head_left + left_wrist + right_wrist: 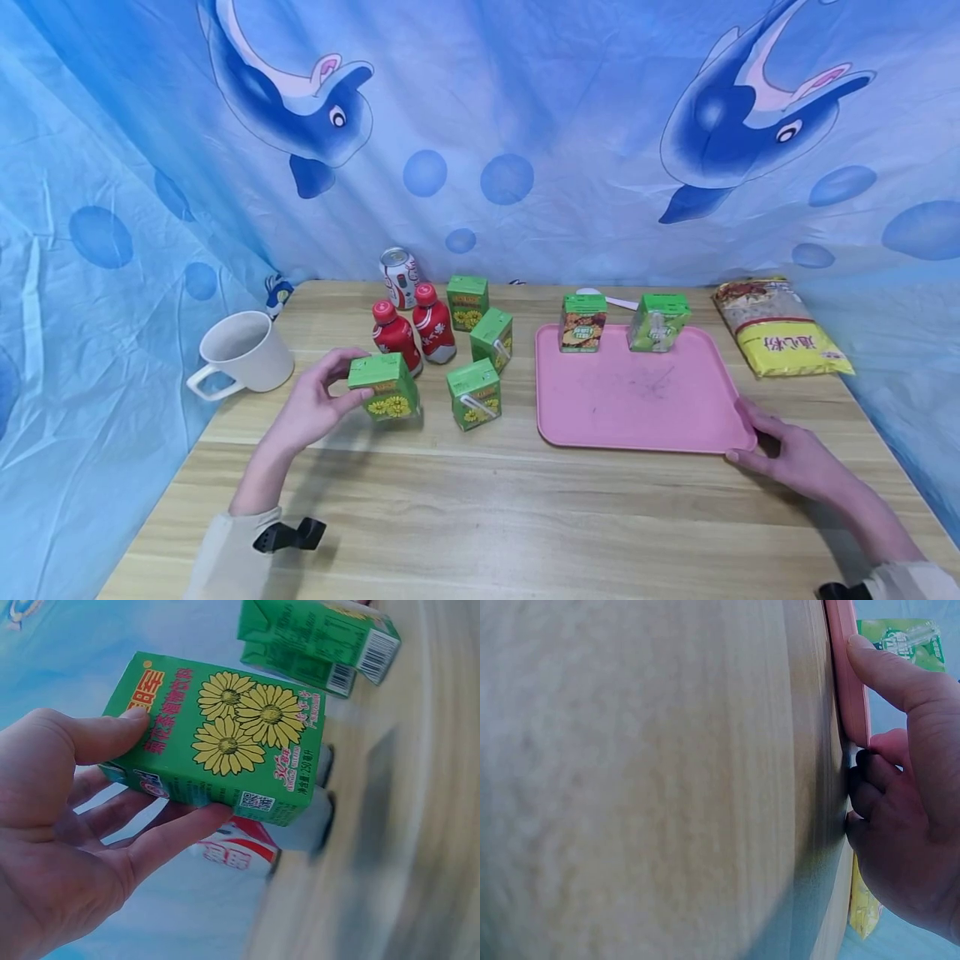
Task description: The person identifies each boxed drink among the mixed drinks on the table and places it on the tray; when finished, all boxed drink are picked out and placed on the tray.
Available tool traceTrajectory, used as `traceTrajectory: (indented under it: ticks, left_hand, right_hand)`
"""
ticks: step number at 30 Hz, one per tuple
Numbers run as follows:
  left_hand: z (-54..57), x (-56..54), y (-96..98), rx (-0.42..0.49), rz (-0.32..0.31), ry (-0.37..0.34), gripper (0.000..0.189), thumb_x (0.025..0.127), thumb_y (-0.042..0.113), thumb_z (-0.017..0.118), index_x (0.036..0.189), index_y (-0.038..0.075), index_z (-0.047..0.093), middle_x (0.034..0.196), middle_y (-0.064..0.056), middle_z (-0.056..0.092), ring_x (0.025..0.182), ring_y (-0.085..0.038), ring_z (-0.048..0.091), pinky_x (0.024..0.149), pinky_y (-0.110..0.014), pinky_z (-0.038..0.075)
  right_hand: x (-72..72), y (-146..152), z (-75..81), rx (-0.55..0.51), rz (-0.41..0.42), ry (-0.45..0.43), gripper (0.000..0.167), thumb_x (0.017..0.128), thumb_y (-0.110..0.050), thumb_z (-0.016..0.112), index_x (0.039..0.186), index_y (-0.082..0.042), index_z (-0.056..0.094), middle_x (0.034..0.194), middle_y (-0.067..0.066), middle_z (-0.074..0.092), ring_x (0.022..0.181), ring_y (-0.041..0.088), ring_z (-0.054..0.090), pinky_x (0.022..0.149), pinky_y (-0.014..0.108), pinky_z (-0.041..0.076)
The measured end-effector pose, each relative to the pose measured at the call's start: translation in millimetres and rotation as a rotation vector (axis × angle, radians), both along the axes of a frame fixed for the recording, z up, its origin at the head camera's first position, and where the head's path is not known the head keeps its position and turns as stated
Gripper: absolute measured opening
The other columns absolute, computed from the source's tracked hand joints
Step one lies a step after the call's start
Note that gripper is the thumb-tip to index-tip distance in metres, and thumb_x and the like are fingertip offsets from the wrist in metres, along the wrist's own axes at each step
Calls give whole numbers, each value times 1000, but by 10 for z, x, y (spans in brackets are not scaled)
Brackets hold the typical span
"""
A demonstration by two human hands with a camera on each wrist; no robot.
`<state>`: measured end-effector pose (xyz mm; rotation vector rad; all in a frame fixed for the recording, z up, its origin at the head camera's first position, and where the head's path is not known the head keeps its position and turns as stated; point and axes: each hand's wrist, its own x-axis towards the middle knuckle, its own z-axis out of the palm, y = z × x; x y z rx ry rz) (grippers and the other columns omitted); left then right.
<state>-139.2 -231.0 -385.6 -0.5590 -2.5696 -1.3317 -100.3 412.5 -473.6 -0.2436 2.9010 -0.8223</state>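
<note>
My left hand (318,400) holds a green chrysanthemum tea carton (232,735), with the thumb on its front and the fingers along its lower side. The carton is raised over the table, its yellow flowers showing in the left wrist view. My right hand (798,458) grips the near right corner of a pink tray (637,417); the thumb lies on its near edge. On the tray's far side stand a brown-and-green drink carton (582,325) and a light green one (658,323). Three more flowered cartons (475,396) stand between the left hand and the tray.
Two red bottles (433,325) and a can (399,277) stand behind the left hand. A white mug (246,352) is at the far left. Behind the tray lies a white spoon (618,302); a yellow food packet (783,329) lies at the right. Blue curtains (465,100) enclose the table.
</note>
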Motion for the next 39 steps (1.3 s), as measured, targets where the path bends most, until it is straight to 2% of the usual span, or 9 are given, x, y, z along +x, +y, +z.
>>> traceTrajectory:
  ticks: [12,19,24,27,28,32,36,38,39]
  left_hand:
    - [388,-23,233,75,-15,111,47,83,-8,76,127,-4,59,111,-16,67,99,-12,61,88,-20,47]
    - [598,-116,455,85,-32,166,46,83,-8,76,126,-3,61,108,-15,68,96,-14,63,82,-20,49]
    - [705,-172,642,98,-57,152,45,83,-7,77,125,-2,61,103,-15,68,91,-21,62,74,-21,52]
    - [758,-187,746,114,-81,125,46,82,-6,77,125,-1,61,104,-15,68,90,-23,63,74,-23,55]
    - [776,-190,778,118,-91,117,47,83,-6,77,126,0,61,105,-15,68,91,-23,64,75,-24,55]
    - [837,-226,911,117,-117,105,46,83,-3,78,125,3,61,103,-11,68,88,-22,64,70,-28,56]
    - [892,-296,1074,77,-122,123,45,83,0,80,124,4,62,98,-9,68,82,-21,61,65,-28,51]
    - [905,-332,1172,76,-135,113,45,82,0,80,123,2,62,101,-10,69,84,-21,63,70,-29,52]
    - [909,-350,1220,81,-147,102,45,81,-1,80,123,1,62,102,-11,68,85,-22,63,72,-31,53]
  right_hand:
    - [8,24,18,-12,-10,3,93,89,-43,75,150,9,30,151,34,32,131,58,34,112,49,31]
    - [-16,12,37,0,-9,-10,96,87,-45,76,150,11,29,150,36,30,130,59,34,98,67,35]
    - [-17,19,39,-10,-6,-6,94,88,-42,76,150,10,28,151,35,30,130,60,33,99,69,33]
    - [6,18,28,-13,-1,4,92,89,-41,76,150,9,30,150,34,32,131,59,34,108,58,32]
    - [13,18,22,-14,-1,7,91,89,-42,76,150,9,31,150,34,32,131,58,35,111,47,33]
    - [44,-1,6,-9,2,5,91,88,-43,76,150,8,33,151,32,34,130,56,37,106,23,33]
    - [29,-3,7,-5,0,-1,91,89,-44,75,151,7,31,151,32,33,131,56,37,108,40,36]
    - [20,8,6,-7,1,4,91,89,-43,75,151,8,31,150,33,34,130,57,37,110,39,35]
    - [17,7,8,-9,1,-2,92,89,-43,75,151,8,30,151,33,33,131,57,36,109,50,34]
